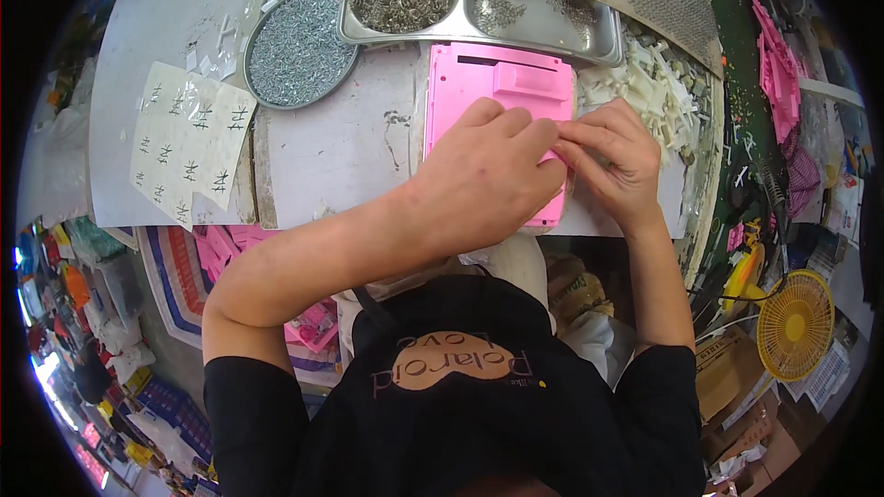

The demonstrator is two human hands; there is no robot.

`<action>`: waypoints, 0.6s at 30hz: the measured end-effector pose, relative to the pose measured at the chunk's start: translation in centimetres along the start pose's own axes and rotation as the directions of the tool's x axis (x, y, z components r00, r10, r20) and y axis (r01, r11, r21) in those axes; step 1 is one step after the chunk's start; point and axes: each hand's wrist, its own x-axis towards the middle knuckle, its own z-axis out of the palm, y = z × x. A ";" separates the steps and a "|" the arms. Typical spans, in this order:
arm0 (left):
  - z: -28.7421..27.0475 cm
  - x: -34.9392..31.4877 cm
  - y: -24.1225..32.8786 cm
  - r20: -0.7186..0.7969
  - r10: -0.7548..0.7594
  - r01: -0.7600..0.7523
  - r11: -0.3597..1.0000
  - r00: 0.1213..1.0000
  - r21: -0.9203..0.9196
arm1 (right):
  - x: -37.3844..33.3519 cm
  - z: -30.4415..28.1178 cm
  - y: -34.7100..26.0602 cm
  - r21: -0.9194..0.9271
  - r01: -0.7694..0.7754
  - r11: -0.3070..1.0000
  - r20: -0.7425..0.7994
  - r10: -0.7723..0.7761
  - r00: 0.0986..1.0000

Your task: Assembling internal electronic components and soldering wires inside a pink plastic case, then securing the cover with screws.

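Observation:
A flat pink plastic casing (502,64) lies at the table's near edge, with a raised block and a dark slot toward its far end. My left hand (493,175) is over the casing with its fingers curled closed, hiding much of the middle. From the right, my right hand (617,155) meets it at the casing's right edge, thumb and fingers pinched together. The fingertips of both hands come close to each other there. Whatever is between them is too small or hidden to make out.
Beyond the casing stands a metal compartment tray (599,41) holding small springs. A round dish of small metal pieces (304,48) is to its left, near a marked paper sheet (189,143). White plastic parts (654,83) are heaped at right. A yellow fan (796,324) stands lower right.

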 end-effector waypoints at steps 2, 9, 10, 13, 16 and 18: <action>0.7 0.4 0.2 0.042 0.032 -0.035 0.997 0.999 0.072 | -0.2 -0.2 0.2 0.017 -0.011 1.000 0.005 0.011 1.000; -0.7 0.6 0.7 0.102 -0.026 0.015 0.993 0.994 0.114 | 1.2 -1.7 -0.3 0.026 -0.077 0.997 -0.023 0.078 0.997; -2.3 0.9 0.5 0.158 -0.058 0.045 0.995 0.986 0.084 | 1.6 -2.4 0.0 0.017 -0.071 0.997 -0.050 0.072 0.996; -6.7 -2.0 -4.7 -0.045 -0.261 0.265 0.954 0.964 0.143 | 3.4 -4.7 1.5 0.015 -0.079 0.997 -0.186 0.080 0.979; -10.0 -6.4 -9.3 -0.271 -0.604 0.655 0.613 0.749 0.442 | 8.3 -5.1 4.0 0.399 -0.092 0.912 -0.379 0.256 0.890; -9.3 -7.6 -10.7 -0.229 -0.613 0.628 0.582 0.756 0.517 | 13.4 -5.9 4.5 0.468 0.041 0.883 -0.515 0.234 0.824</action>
